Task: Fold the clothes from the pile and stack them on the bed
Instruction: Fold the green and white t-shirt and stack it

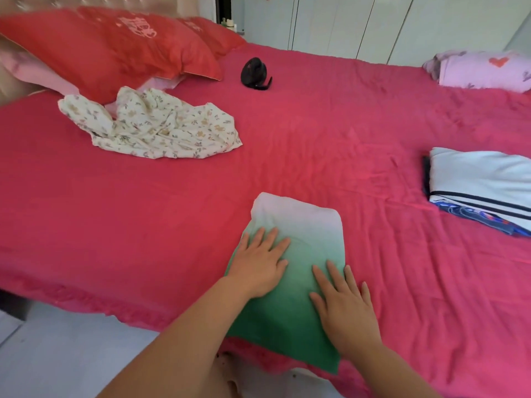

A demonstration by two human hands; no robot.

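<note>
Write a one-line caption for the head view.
Left hand and right hand press flat on a folded green garment on the bed.

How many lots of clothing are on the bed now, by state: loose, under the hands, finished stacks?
Loose, unfolded: 1, the floral garment
Folded, pressed flat under the left hand and right hand: 1, the green-and-white garment
Finished stacks: 1, the white striped stack
Total: 3

Green-white garment [301, 222], folded flat, 6 o'clock @ bed [172, 211] edge. Floral garment [161, 124] crumpled, 10 o'clock. Folded stack [482, 179], white on top, 3 o'clock.
</note>
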